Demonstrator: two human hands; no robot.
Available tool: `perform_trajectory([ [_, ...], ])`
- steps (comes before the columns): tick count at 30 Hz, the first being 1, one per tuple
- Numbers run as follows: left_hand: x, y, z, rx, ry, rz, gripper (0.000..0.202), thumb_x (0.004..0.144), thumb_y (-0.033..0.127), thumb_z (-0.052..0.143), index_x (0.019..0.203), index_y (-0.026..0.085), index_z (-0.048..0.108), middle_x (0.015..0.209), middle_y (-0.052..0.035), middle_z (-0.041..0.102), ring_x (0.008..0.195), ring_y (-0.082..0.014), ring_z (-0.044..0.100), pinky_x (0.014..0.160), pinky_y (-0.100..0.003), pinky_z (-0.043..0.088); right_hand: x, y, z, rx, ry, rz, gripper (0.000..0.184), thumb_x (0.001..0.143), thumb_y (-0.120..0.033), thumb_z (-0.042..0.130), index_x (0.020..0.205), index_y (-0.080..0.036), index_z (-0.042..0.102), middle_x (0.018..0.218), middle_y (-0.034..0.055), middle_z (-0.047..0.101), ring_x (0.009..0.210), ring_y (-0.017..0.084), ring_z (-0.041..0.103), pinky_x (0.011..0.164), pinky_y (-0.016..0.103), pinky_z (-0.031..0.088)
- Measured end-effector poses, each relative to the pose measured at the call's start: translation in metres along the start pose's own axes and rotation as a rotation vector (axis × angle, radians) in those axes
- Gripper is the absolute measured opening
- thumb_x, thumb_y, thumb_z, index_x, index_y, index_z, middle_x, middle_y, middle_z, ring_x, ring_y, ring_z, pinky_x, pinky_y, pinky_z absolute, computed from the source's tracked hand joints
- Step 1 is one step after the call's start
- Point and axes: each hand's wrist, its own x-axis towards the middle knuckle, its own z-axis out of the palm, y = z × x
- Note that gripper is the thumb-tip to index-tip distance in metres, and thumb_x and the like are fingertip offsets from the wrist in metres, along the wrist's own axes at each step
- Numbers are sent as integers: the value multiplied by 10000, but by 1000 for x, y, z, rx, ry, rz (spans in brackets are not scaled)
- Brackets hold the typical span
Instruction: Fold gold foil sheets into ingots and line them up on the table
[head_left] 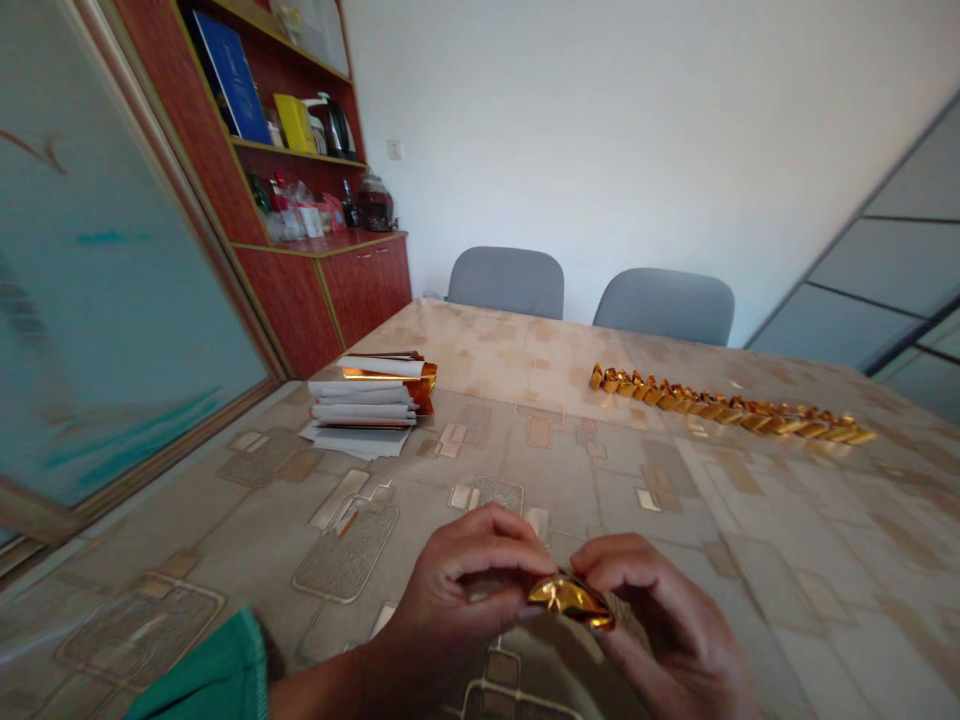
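Note:
Between my two hands, just above the near part of the table, is a shiny folded gold paper ingot [571, 598]. My left hand [480, 570] pinches its left end with thumb and fingers. On the other end, my right hand [660, 620] grips with curled fingers, partly hiding that side. Farther off to the right, a long row of similar folded gold paper ingots [727, 405] lies across the table. At the left sits a stack of gold-and-white paper sheets [367, 395], some bent over with the white backs showing.
The table [247, 530] has a patterned cover. Two grey chairs [506, 280] stand at its far edge, before a white wall. A reddish wooden cabinet [360, 285] with bottles and a kettle stands at the back left, beside a frosted glass panel [112, 250].

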Motion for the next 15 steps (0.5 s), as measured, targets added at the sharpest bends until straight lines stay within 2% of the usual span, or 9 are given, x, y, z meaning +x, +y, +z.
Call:
perform_trajectory([
  [2, 0, 2, 0, 37, -15, 19, 121, 804, 226, 800, 877, 317, 834, 835, -54, 704, 763, -181, 650, 730, -292, 500, 1, -4, 0, 12, 4, -11, 123, 882, -182, 703, 885, -305, 700, 794, 36, 745, 696, 199, 725, 594, 267, 590],
  [6, 1, 2, -1, 109, -53, 34, 125, 834, 222, 771, 869, 324, 835, 867, -63, 724, 741, -173, 660, 714, -286, 500, 2, -6, 0, -16, -26, -52, 125, 892, -185, 694, 883, -307, 715, 784, 47, 759, 667, 203, 737, 563, 256, 600],
  [11, 1, 2, -1, 84, -56, 64, 138, 837, 210, 770, 871, 327, 833, 880, -56, 746, 749, -170, 681, 711, -279, 512, 2, 0, -1, -32, -52, -77, 169, 902, -143, 659, 888, -307, 698, 804, 29, 760, 685, 182, 741, 595, 237, 602],
  [15, 2, 2, -1, 77, -62, 51, 140, 847, 203, 757, 878, 317, 833, 900, -58, 748, 774, -173, 684, 725, -281, 518, 3, -2, 3, 46, -58, -66, 89, 943, -244, 662, 897, -314, 693, 784, 24, 756, 671, 174, 736, 585, 229, 596],
])
